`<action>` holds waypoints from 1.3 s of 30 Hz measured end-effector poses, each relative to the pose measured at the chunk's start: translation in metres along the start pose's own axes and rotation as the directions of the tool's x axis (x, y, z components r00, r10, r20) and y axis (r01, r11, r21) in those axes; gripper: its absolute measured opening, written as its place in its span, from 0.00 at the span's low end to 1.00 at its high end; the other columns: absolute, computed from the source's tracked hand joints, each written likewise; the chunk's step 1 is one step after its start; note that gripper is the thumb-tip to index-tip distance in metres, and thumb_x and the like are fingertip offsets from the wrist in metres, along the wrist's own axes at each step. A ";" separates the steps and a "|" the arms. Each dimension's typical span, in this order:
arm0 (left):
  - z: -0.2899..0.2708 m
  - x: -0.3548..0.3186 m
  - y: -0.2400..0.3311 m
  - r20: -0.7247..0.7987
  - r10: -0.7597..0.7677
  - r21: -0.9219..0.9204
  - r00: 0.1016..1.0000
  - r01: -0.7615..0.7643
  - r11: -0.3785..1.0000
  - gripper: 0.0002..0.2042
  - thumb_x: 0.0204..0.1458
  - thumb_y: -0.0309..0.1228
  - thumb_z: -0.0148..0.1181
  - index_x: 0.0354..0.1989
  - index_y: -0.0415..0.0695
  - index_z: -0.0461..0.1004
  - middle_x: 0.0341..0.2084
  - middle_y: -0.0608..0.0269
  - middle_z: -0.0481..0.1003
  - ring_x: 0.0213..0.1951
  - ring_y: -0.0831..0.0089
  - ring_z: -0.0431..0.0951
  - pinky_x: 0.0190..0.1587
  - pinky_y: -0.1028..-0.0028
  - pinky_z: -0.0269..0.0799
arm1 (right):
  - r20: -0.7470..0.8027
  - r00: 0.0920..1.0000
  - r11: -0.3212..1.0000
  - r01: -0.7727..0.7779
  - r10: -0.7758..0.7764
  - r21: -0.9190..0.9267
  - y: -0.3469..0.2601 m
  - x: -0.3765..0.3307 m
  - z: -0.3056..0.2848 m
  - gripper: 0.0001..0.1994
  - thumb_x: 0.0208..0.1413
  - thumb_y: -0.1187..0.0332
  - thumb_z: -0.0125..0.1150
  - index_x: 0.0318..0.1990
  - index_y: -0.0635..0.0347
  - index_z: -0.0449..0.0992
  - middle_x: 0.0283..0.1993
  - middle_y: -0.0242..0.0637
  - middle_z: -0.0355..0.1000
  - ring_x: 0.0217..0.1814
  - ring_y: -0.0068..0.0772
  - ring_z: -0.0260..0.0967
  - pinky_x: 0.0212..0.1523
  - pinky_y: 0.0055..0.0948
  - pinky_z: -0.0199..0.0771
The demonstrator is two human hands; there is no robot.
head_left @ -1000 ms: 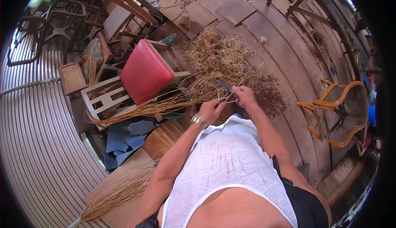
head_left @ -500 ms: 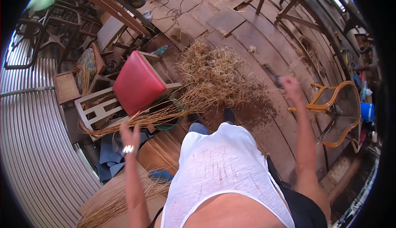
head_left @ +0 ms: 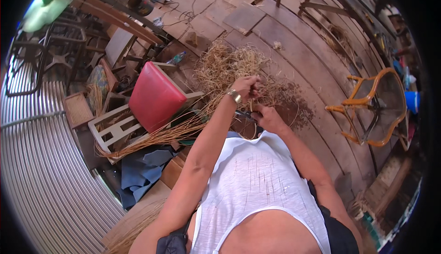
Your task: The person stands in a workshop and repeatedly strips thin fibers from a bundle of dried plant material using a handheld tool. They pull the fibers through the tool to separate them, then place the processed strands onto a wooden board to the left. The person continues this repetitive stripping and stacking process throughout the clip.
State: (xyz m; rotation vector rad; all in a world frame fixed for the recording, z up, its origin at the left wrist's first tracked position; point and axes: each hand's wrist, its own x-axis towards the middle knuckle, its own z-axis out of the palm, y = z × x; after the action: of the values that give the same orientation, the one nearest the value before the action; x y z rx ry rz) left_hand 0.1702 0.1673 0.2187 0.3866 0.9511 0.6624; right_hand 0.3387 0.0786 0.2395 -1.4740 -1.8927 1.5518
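My left hand (head_left: 249, 87), with a shiny watch on its wrist, is closed in front of my body, above the pile of curly cane shavings (head_left: 227, 68). It pinches what looks like a thin pale strip of cane (head_left: 251, 104), which runs down toward the other hand. Just below and to the right, my right hand (head_left: 271, 118) is closed around a dark knife-like tool (head_left: 245, 114), its tip pointing left; the fingers hide much of it. A bundle of long cane strips (head_left: 156, 138) lies to the left, across a pale wooden chair frame.
An overturned chair with a red seat (head_left: 156, 97) lies at left, near a blue cloth (head_left: 144, 173) and corrugated metal sheet (head_left: 59, 171). A rattan-armed chair (head_left: 372, 107) stands at right, by a blue bucket (head_left: 412, 101). Cables (head_left: 188, 15) trail over the plank floor.
My left hand has moved right from the cane bundle to in front of my body. My right hand has come in from the right with the tool, and the two now work close together.
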 end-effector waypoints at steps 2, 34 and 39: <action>0.005 -0.016 -0.009 -0.049 0.052 -0.146 0.997 -0.058 0.987 0.14 0.63 0.42 0.48 0.38 0.43 0.71 0.17 0.71 0.67 0.18 0.78 0.65 0.28 0.71 0.70 | 0.064 0.969 0.918 -0.245 0.237 0.311 0.012 -0.006 0.000 0.11 0.60 0.62 0.56 0.39 0.61 0.67 0.22 0.40 0.70 0.18 0.32 0.67 0.20 0.33 0.65; 0.026 -0.041 -0.014 0.016 0.301 0.889 0.954 -0.151 0.432 0.10 0.51 0.31 0.62 0.40 0.40 0.80 0.30 0.62 0.81 0.32 0.79 0.79 0.38 0.76 0.74 | 0.068 0.990 0.892 -0.143 0.126 0.428 0.007 -0.026 -0.044 0.10 0.63 0.61 0.54 0.37 0.58 0.66 0.23 0.29 0.64 0.20 0.16 0.63 0.18 0.20 0.62; 0.044 -0.041 -0.013 -0.032 0.288 0.923 0.957 -0.083 0.376 0.15 0.48 0.38 0.64 0.42 0.43 0.80 0.31 0.60 0.81 0.33 0.73 0.81 0.40 0.73 0.74 | -0.152 0.981 0.956 -0.076 0.123 0.284 -0.014 -0.026 -0.031 0.11 0.61 0.61 0.58 0.39 0.59 0.67 0.23 0.32 0.68 0.19 0.18 0.63 0.17 0.23 0.62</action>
State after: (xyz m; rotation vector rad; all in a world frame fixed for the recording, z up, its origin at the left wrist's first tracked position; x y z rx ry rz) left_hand 0.1954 0.1288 0.2601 1.4971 1.4390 0.2935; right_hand 0.3652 0.0759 0.2724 -1.5381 -1.4604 1.6027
